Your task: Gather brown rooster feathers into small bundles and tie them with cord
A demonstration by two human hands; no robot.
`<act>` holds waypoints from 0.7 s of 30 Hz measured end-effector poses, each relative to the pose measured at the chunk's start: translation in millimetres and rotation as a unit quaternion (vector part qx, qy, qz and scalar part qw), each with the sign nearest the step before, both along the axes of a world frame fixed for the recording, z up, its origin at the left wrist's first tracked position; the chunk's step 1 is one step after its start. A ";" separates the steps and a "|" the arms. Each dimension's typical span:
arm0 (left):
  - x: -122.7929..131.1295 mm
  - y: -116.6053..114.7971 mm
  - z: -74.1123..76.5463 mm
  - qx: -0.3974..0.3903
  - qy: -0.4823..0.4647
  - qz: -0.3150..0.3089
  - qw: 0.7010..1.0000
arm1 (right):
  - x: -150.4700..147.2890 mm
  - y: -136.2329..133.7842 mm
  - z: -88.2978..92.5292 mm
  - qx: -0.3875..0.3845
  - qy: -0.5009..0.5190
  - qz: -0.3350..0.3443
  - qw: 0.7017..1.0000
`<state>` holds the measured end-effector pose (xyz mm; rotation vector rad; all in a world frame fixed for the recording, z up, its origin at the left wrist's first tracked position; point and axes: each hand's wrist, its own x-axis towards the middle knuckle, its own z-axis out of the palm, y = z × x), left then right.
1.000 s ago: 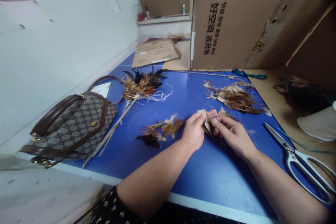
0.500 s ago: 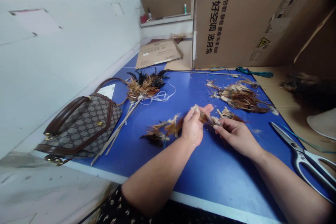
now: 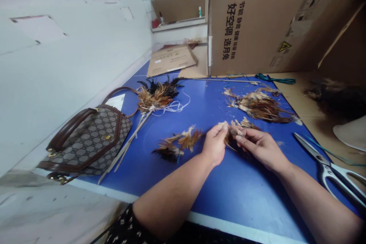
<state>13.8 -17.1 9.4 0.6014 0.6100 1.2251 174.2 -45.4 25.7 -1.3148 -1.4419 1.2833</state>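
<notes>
My left hand (image 3: 215, 143) is closed, its thumb pinching pale feather ends. Close beside it, my right hand (image 3: 259, 146) pinches the same small bunch of brown feathers (image 3: 231, 139) between thumb and fingertips. Whether the bunch is one piece or two I cannot tell. Just behind the hands lie more feathers (image 3: 247, 123), partly covered by the fingers. A larger brown feather pile (image 3: 260, 105) rests farther back on the right. To the left of my left hand are loose tan and black feathers (image 3: 178, 143) on the blue tabletop (image 3: 160, 181).
A feather bundle (image 3: 157, 95) on thin sticks (image 3: 128, 141) lies at left, with white string (image 3: 177, 106). A patterned handbag (image 3: 91, 137) stands beside it. Large scissors (image 3: 326, 164) lie at right. A big cardboard box (image 3: 257, 23) borders the back; green cord (image 3: 276, 79) lies before it.
My left hand has moved right, towards my right hand, and its outstretched fingers have curled in. The feathers between the hands now sit closer together. The view has shifted slightly.
</notes>
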 end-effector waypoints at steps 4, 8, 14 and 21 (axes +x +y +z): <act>-0.2 -3.9 3.7 0.018 -0.002 -0.049 0.999 | -1.8 0.2 -2.8 -0.003 -0.008 0.024 1.000; -1.1 -4.6 3.7 0.031 0.005 -0.063 0.998 | -3.5 0.6 -0.4 -0.010 -0.020 0.033 0.999; -1.1 -6.1 1.7 0.053 0.030 -0.072 0.996 | -6.7 -0.7 -0.3 -0.006 0.001 0.050 0.999; -3.2 -6.1 -4.2 0.059 0.073 -0.122 0.988 | -11.8 -2.7 7.6 -0.048 0.107 0.083 0.990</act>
